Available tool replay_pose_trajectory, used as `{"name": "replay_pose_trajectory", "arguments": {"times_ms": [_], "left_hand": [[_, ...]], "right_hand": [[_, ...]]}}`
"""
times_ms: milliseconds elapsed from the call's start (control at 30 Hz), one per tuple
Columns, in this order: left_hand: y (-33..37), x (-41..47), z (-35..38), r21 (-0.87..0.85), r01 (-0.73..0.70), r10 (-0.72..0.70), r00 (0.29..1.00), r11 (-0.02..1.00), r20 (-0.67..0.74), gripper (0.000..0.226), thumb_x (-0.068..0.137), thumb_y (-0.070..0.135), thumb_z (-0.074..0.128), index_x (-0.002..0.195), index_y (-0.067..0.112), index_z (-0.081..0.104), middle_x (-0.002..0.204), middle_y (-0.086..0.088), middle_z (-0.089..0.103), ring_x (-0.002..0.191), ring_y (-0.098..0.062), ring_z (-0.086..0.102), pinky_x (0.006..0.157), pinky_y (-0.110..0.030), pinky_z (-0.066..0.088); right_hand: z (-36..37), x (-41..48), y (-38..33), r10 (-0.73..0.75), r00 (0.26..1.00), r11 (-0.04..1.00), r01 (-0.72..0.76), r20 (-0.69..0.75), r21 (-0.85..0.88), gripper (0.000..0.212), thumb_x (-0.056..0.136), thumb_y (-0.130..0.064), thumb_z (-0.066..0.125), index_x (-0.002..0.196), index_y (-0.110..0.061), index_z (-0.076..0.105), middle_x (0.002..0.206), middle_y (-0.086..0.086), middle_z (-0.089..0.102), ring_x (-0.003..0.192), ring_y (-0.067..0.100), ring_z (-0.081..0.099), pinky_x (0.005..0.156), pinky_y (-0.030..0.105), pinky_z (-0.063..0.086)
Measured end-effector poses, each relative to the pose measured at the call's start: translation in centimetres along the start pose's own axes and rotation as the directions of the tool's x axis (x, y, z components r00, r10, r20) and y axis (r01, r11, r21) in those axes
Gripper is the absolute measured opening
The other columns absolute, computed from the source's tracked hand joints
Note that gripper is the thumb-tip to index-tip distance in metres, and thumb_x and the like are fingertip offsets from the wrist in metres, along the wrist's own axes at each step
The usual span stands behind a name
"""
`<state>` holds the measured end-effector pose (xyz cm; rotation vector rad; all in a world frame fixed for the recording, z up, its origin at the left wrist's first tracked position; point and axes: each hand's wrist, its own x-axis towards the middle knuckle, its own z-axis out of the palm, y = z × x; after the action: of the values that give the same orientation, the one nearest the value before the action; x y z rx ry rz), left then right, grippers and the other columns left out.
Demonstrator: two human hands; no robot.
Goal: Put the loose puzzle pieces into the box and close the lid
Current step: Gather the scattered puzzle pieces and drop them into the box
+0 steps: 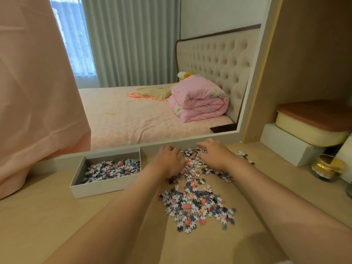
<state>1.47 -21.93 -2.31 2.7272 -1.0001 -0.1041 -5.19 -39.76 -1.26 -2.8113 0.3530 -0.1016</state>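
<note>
Both hands are down on the far end of the loose puzzle pieces (196,204), right against the foot of the mirror (190,142). My left hand (168,161) and right hand (214,156) lie palms down, fingers loosely bent over the heap, raking rather than gripping as far as I can see. Whether anything is caught under the palms, I can't tell. The box (106,185) sits open to my left on the table (57,225), partly filled, with bare table between it and the pile. No lid in view. That gap worries me: a loose double handful carried across it would probably shed pieces on the way. Raking towards the mirror could also jam pieces along its base, where they're hard to pinch out. A few strays lie off to the right of my right hand, easy to miss. My forearms hang over the bigger near heap, so a careless pull back could drag pieces towards the table edge. And if I shove pieces sideways at the box, I reckon that light cardboard slides instead of filling.
</note>
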Motion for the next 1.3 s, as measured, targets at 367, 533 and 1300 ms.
{"name": "replay_pose_trajectory", "arguments": {"times_ms": [367, 533, 1300], "left_hand": [[-0.8, 1.8, 1.4, -0.150, -0.082, 0.093, 0.993, 0.985, 0.067, 0.067, 0.096, 0.048, 0.044, 0.153, 0.022, 0.024, 0.152, -0.009, 0.030, 0.141, -0.029, 0.024, 0.114, -0.044, 0.023], [-1.8, 0.8, 0.8, -0.272, -0.113, 0.102, 0.993, 0.956, -0.054, 0.029, 0.093, 0.032, 0.051, 0.114, 0.024, 0.068, 0.119, -0.003, 0.060, 0.104, -0.019, 0.054, 0.091, -0.033, 0.044], [1.7, 3.8, 3.4, -0.275, -0.175, 0.135, 0.978, 0.945, -0.156, 0.052, 0.097, 0.050, 0.044, 0.139, 0.021, 0.049, 0.132, -0.005, 0.046, 0.130, -0.023, 0.032, 0.109, -0.038, 0.029]], "right_hand": [[3.3, 2.0, -2.4, -0.118, 0.991, 0.992, 0.116, 0.066, 0.042, 0.044, 0.102, -0.020, 0.041, 0.145, -0.019, 0.048, 0.135, 0.008, 0.042, 0.133, 0.026, 0.034, 0.115, 0.041, 0.029], [2.2, -0.5, -2.2, -0.112, 0.993, 0.967, 0.100, 0.038, 0.236, 0.033, 0.095, -0.013, 0.049, 0.105, -0.032, 0.074, 0.110, -0.001, 0.066, 0.096, 0.025, 0.064, 0.088, 0.042, 0.054], [1.3, -2.0, 2.2, -0.049, 0.991, 0.951, 0.085, -0.126, 0.297, 0.026, 0.094, -0.019, 0.057, 0.103, -0.033, 0.077, 0.109, -0.008, 0.071, 0.095, 0.012, 0.064, 0.085, 0.029, 0.052]]}}
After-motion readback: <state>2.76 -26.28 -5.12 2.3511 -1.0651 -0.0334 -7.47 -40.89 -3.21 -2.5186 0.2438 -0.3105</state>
